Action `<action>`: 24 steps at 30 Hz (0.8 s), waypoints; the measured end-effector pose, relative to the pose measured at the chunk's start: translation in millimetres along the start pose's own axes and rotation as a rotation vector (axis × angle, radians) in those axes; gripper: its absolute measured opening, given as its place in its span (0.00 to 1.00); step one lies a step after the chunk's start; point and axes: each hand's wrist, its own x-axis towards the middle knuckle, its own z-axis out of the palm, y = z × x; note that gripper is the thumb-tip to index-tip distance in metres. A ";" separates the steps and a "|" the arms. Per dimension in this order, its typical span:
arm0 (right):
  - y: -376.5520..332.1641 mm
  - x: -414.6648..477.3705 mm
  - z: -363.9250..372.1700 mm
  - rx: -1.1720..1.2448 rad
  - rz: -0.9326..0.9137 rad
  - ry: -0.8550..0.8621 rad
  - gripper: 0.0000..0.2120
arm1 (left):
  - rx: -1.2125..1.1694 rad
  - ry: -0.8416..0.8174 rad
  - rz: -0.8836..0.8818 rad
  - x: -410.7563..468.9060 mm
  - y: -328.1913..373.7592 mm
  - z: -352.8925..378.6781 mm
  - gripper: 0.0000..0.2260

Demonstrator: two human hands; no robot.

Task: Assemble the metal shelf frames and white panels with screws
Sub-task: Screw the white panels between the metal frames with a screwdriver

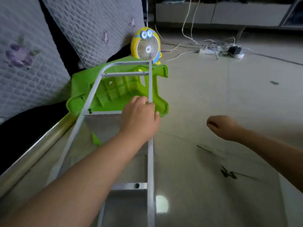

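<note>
A grey-white metal shelf frame [150, 161] with several crossbars stretches from the bottom of the view up over a green stool. My left hand [139, 118] grips the frame's right-hand rail near a middle crossbar, fingers curled round it. My right hand [221, 126] hovers over the floor to the right of the frame, fingers curled into a loose fist with nothing visible in it. Small dark screws or parts [227, 173] lie blurred on the floor below my right forearm. No white panel is clearly in view.
An overturned green plastic stool [114, 89] lies under the frame's far end. A yellow cartoon desk fan [146, 45] stands behind it. Quilted mattresses [32, 63] lean at the left. A power strip with tangled cables [218, 50] lies on the tiled floor far right.
</note>
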 end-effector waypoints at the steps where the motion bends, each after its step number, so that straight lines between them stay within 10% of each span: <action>1: 19.7 -5.8 16.3 -0.018 0.050 -0.062 0.12 | 0.065 -0.097 -0.052 9.0 16.3 7.0 0.16; 7: 84.2 -27.6 106.5 0.011 0.230 -0.245 0.12 | 0.465 -0.356 -0.152 26.7 34.7 50.1 0.18; 18: 79.2 -11.2 166.3 -0.058 0.351 -0.154 0.13 | 0.281 -0.315 -0.100 25.0 42.7 44.6 0.12; 24: 62.6 -1.5 139.6 0.304 0.347 -0.068 0.02 | 0.268 -0.306 -0.124 25.5 41.6 44.9 0.11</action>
